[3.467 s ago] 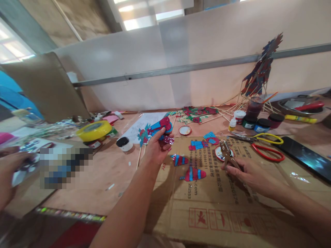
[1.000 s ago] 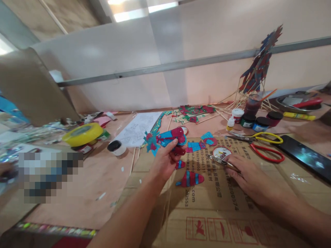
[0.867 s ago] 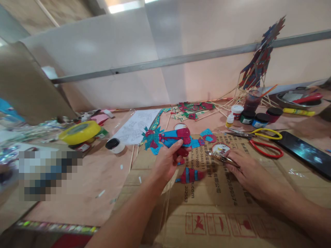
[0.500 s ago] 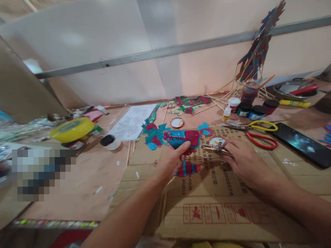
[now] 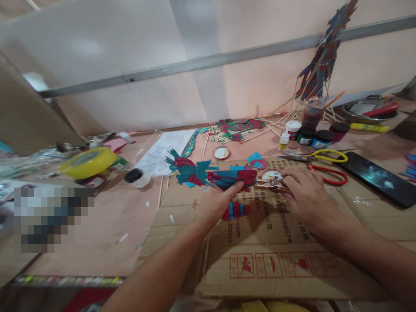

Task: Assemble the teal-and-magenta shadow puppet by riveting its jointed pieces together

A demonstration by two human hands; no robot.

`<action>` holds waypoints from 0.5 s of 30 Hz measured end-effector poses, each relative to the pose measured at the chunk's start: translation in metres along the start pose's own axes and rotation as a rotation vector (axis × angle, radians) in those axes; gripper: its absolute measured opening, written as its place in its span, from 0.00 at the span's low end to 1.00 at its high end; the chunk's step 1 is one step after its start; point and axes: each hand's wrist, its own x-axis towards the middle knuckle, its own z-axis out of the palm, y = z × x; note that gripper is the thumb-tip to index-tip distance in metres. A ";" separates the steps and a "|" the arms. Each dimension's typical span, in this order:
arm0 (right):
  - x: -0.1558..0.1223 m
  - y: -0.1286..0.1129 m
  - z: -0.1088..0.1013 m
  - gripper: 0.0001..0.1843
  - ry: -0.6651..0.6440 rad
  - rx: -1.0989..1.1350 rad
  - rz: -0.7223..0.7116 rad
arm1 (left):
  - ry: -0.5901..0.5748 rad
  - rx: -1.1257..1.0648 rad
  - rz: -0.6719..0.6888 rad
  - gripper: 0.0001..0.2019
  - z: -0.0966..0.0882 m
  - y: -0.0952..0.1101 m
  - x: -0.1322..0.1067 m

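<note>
My left hand (image 5: 224,197) grips a painted cut-out figure (image 5: 221,177) in red, blue and teal, its thumb on top and the jagged head end pointing left. In my right hand (image 5: 300,195) is a slim metal tool that looks like pliers (image 5: 273,185). Its tip lies at the figure's right end; whether it touches is too small to tell. A striped red and blue piece (image 5: 236,211) shows below the left hand. Behind the pliers sits a small white dish (image 5: 272,174) with tiny bits in it, and a red and blue ring-shaped piece (image 5: 257,163) lies nearby.
Under my hands is a printed cardboard sheet (image 5: 260,286). To the right lie scissors (image 5: 328,158) and a phone (image 5: 380,177), with paint jars (image 5: 305,135) behind. Another dish (image 5: 222,152), a drawing sheet (image 5: 169,151) and yellow tape (image 5: 89,162) are farther left.
The figure has tilted in my left hand, its upper face now seen more edge-on and its head end shifted left. My right hand and the pliers have barely moved.
</note>
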 end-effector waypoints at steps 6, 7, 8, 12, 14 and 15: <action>-0.001 -0.002 0.002 0.11 0.019 -0.005 0.002 | -0.030 -0.110 -0.064 0.20 -0.001 -0.008 0.002; -0.002 -0.003 0.002 0.12 0.018 0.005 0.005 | -0.051 -0.146 -0.071 0.21 -0.001 -0.008 0.002; -0.002 -0.003 0.003 0.12 0.017 0.017 0.007 | -0.069 -0.173 -0.074 0.21 -0.001 -0.008 0.003; -0.002 -0.005 0.003 0.12 0.022 0.063 -0.015 | -0.091 -0.151 -0.068 0.20 0.000 -0.003 0.002; -0.002 -0.006 0.003 0.11 0.034 0.060 -0.025 | -0.073 -0.115 -0.067 0.18 0.001 -0.001 0.000; -0.001 -0.006 0.003 0.11 0.041 0.052 -0.030 | -0.064 -0.109 -0.066 0.17 0.002 -0.001 -0.001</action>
